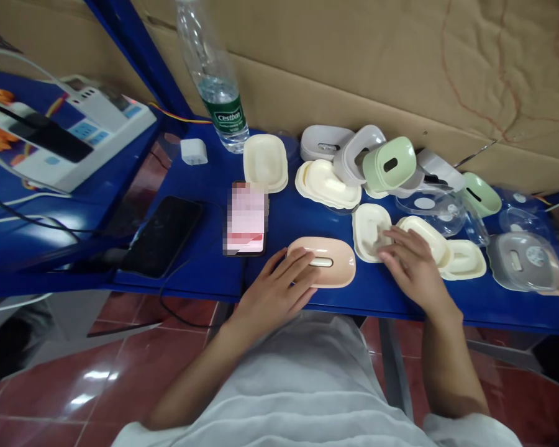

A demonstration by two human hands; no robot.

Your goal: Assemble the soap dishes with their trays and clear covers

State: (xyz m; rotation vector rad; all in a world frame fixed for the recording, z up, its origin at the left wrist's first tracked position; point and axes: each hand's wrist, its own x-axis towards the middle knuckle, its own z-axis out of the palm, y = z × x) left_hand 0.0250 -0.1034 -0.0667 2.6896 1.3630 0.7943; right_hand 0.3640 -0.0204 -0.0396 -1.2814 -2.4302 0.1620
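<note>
My left hand (279,287) rests flat on the left end of a peach oval lid (335,256) with a slot, lying near the front edge of the blue table (205,261). My right hand (409,261) lies over two cream trays, fingertips on the cream tray (369,226) to the left and palm over another cream tray (431,234). Neither hand grips anything; the fingers of both are spread loosely.
Further cream, grey and green soap-box parts (389,162) and clear lids (435,205) crowd the right back. A cream tray (265,161), a water bottle (217,87), a white charger (194,151), two phones (245,217) (164,234) and a power strip (93,118) lie left.
</note>
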